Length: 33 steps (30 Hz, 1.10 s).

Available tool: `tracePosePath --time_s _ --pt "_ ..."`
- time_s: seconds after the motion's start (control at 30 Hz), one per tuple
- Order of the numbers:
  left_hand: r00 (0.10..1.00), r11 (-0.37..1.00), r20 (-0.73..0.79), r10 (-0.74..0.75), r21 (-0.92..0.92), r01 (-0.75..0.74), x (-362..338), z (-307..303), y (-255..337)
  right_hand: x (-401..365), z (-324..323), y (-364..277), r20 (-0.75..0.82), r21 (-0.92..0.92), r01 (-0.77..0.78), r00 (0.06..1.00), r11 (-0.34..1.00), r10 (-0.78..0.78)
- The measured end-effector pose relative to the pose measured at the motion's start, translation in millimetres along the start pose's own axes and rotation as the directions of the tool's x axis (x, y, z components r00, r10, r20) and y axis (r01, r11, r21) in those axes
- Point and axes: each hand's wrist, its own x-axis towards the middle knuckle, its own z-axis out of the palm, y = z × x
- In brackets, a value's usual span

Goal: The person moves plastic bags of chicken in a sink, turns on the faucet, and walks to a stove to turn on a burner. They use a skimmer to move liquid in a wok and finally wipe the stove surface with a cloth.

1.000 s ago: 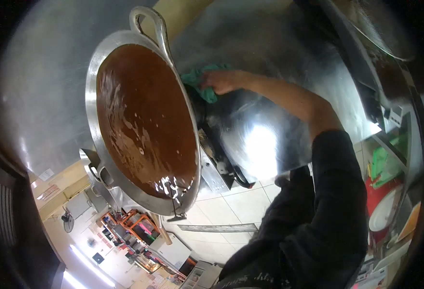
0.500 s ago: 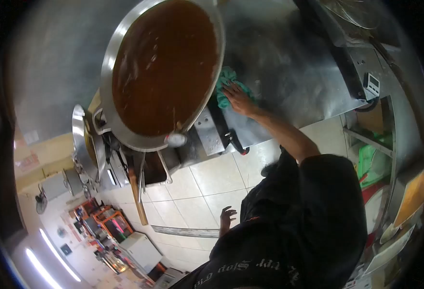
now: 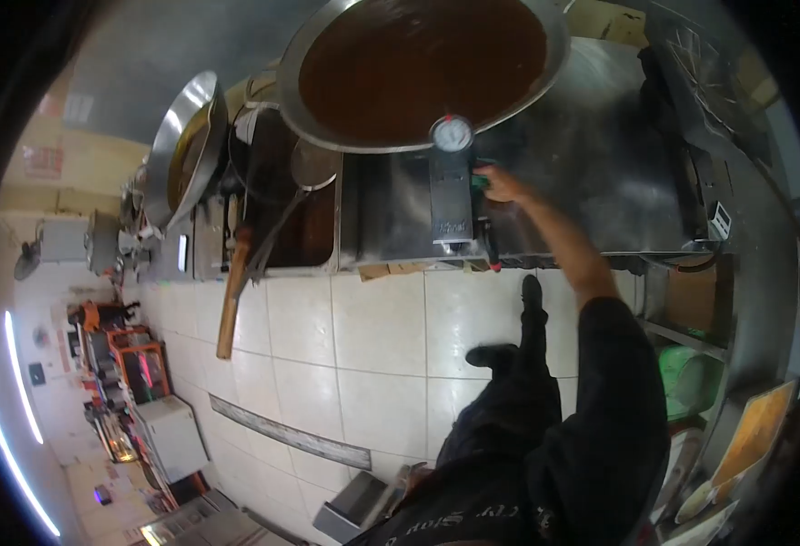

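My right hand (image 3: 506, 186) reaches across the steel counter with a green cloth (image 3: 481, 183) bunched at its fingers. The fingertips and part of the cloth are hidden beside a grey metal box (image 3: 452, 196). Just above this box is a round dial gauge (image 3: 452, 134) at the rim of a wide metal pan (image 3: 350, 143) of brown liquid. Below my hand, a black handle with a red end (image 3: 492, 247) sticks out over the counter's front. My left hand cannot be made out.
Left of the box, a long-handled strainer (image 3: 314, 166) and a wooden handle (image 3: 233, 296) lie across a dark basin (image 3: 313, 232). A second metal pan (image 3: 186, 150) leans farther left. A small white timer (image 3: 719, 221) is at the right. Tiled floor (image 3: 382, 318) lies below.
The view has shifted, so the pan sits higher and farther right. My right hand has drawn the cloth in close beside the grey box. My left hand, visible before, has dropped from sight.
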Motion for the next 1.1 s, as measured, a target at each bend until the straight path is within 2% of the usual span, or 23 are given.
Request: tracePosePath --time_s 0.03,0.1,0.17,0.23,0.3,0.33,0.37,0.4,0.43,0.47,0.53,0.57,0.6,0.63,0.67,0.73,0.77,0.83,0.87,0.93,1.0,1.03,1.1 --pt "0.994 0.992 -0.009 -0.105 -0.07 0.104 -7.4 6.9 -3.1 -21.4 -25.6 -11.4 0.185 0.189 -0.054 0.983 0.98 0.018" --pt "0.97 0.954 -0.011 -0.241 -0.187 0.235 -20.4 15.5 -13.1 -80.0 -41.4 -19.9 0.163 0.217 0.1 0.977 0.971 -0.137" --pt "0.954 0.92 -0.018 -0.298 -0.272 0.282 -28.7 22.7 -28.2 -134.0 -55.6 -41.2 0.176 0.246 0.101 0.973 0.964 -0.147" --pt "0.945 0.892 -0.023 -0.327 -0.338 0.3 -39.0 30.7 -45.7 -173.8 -91.1 -69.1 0.441 0.147 -0.132 0.896 0.98 0.055" --pt "0.939 0.866 -0.021 -0.342 -0.396 0.306 -44.7 37.1 -63.3 -203.4 -101.3 -48.8 0.49 -0.116 -0.242 0.829 0.963 0.268" --pt "0.939 0.853 -0.018 -0.345 -0.422 0.306 -44.6 40.7 -72.7 -206.4 -113.1 -65.5 0.511 -0.15 -0.219 0.818 0.964 0.265" --pt "0.937 0.844 -0.021 -0.348 -0.441 0.303 -43.4 44.4 -82.0 -212.4 -122.8 -82.2 0.312 -0.086 -0.374 0.87 0.923 0.382" --pt "0.938 0.837 -0.016 -0.348 -0.455 0.303 -40.8 43.4 -88.8 -212.6 -131.4 -107.0 0.102 0.018 -0.503 0.861 0.864 0.499" --pt "0.948 0.844 -0.027 -0.317 -0.465 0.269 -34.6 41.3 -95.1 -201.4 -138.5 -145.9 -0.08 -0.048 -0.475 0.879 0.879 0.471" --pt "0.966 0.859 -0.048 -0.252 -0.472 0.2 -23.5 35.9 -100.7 -191.1 -131.5 -164.7 -0.073 -0.068 -0.467 0.883 0.881 0.463" --pt "0.987 0.895 -0.111 -0.117 -0.443 0.056 18.3 16.2 -93.9 -164.0 -109.9 -193.5 -0.325 0.261 -0.296 0.869 0.919 0.372" --pt "0.986 0.924 -0.166 0.022 -0.373 -0.083 46.2 2.8 -83.5 -144.0 -91.5 -208.4 -0.284 0.235 -0.251 0.906 0.939 0.314" --pt "0.92 0.845 -0.105 -0.378 -0.445 0.297 76.5 -23.8 -37.2 -118.6 -69.5 -221.2 -0.242 0.218 -0.208 0.935 0.954 0.259" --pt "0.97 0.921 -0.179 -0.164 -0.381 0.085 100.1 -44.0 -22.3 -90.8 -43.3 -229.9 -0.238 0.045 -0.121 0.963 0.992 0.129" --pt "0.965 0.933 -0.203 -0.167 -0.349 0.088 122.2 -64.3 14.1 -57.1 -16.0 -239.9 -0.361 -0.133 0.132 0.917 0.982 -0.172" --pt "0.981 0.979 -0.194 -0.015 -0.201 -0.025 135.8 -102.0 98.9 -2.0 44.6 -231.5 -0.228 -0.384 0.019 0.967 0.923 -0.115" --pt "0.979 0.974 -0.2 0.035 -0.214 -0.078 141.1 -116.2 120.0 22.5 81.3 -211.8 -0.242 -0.362 -0.001 0.966 0.932 -0.093" --pt "0.979 0.964 -0.181 0.095 -0.227 -0.135 151.9 -144.6 144.8 68.9 156.4 -175.7 -0.264 -0.392 -0.279 0.947 0.877 0.184" --pt "0.983 0.964 -0.151 0.1 -0.231 -0.133 149.5 -158.1 147.0 86.1 169.0 -176.6 -0.277 -0.354 -0.312 0.935 0.882 0.22" --pt "0.987 0.974 -0.161 0.016 -0.221 -0.052 131.6 -177.6 150.7 113.2 171.7 -184.8 -0.257 -0.674 -0.318 0.947 0.667 0.192" --pt "0.958 0.952 -0.19 -0.216 -0.259 0.163 109.3 -184.7 146.6 132.8 158.7 -159.4 -0.094 -0.838 -0.079 0.996 0.54 0.0" --pt "0.935 0.914 -0.126 -0.33 -0.289 0.284 102.2 -191.8 121.4 149.1 163.6 -116.8 -0.178 -0.607 0.0 0.975 0.795 -0.136" --pt "0.869 0.823 -0.014 -0.495 -0.328 0.463 93.7 -199.6 60.8 176.7 156.3 -96.5 -0.305 -0.556 0.1 0.899 0.825 -0.315"
